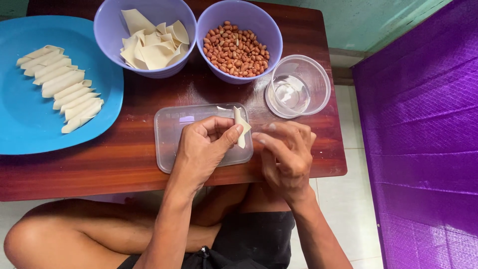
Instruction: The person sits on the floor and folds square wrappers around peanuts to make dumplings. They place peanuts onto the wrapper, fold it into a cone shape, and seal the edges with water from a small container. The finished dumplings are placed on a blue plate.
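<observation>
Roughly a dozen rolled wrappers (pixel 62 87) laid in a row on the blue plate (pixel 30 129) at ten o'clock; plenty of flat wrappers left in the left purple bowl (pixel 112 27) at twelve, peanuts (pixel 235 48) heaped in the right one. Left hand (pixel 201 149) pinched narrow on a half-rolled wrapper (pixel 240 124) above the clear lid (pixel 169 144) at desk centre. Right hand (pixel 286 154) just beside, fingertips curled near it, grip holding nothing visible.

The single head-worn camera looks steeply down, close over the low wooden table (pixel 149 169) and the person's crossed legs.
</observation>
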